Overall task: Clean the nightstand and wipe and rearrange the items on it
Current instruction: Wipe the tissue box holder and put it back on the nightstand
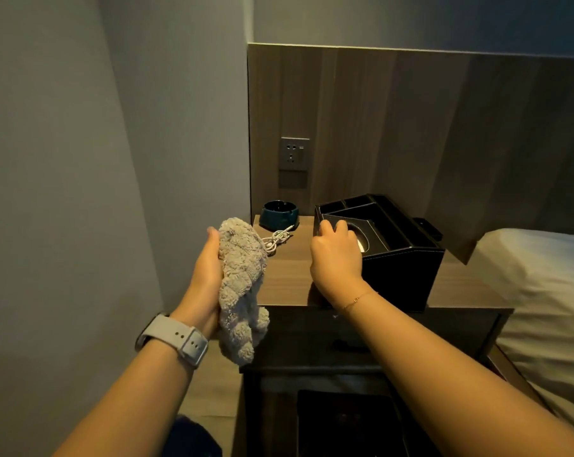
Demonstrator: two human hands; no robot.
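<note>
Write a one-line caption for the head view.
Left hand holds a grey cloth while right hand grips the black organizer box on the nightstand.

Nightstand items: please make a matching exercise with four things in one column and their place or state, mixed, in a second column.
Things:
1. cloth
2. black box
3. ashtray
4. white cable

Places or states:
A. at the back left corner of the nightstand
B. held in the left hand
C. coiled in front of the ashtray
D. gripped at its top edge by the right hand

Pairs: 1-B, 2-D, 3-A, 4-C
</note>
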